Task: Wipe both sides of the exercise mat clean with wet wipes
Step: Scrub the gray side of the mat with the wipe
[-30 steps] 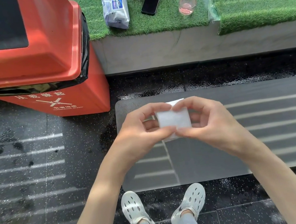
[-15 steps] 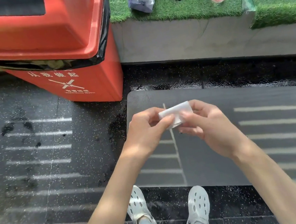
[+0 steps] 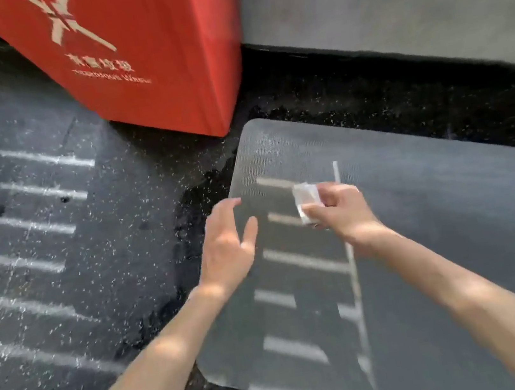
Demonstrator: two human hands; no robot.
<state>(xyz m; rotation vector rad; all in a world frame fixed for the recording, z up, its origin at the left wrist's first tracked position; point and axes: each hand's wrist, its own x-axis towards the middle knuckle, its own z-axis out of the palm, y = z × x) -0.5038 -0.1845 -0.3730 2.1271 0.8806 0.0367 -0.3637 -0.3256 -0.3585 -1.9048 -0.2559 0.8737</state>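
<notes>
Two hands over a grey exercise mat (image 3: 423, 237) on the speckled floor (image 3: 58, 258): left hand (image 3: 227, 249) spread, fingers relaxed, holding nothing; right hand (image 3: 342, 212) pinching a folded white wet wipe (image 3: 306, 199). Red bin (image 3: 144, 51) stands just beyond the mat's corner.

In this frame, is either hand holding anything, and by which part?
The right hand pinches the folded wipe by its right end; the left hand is open and holds nothing.
</notes>
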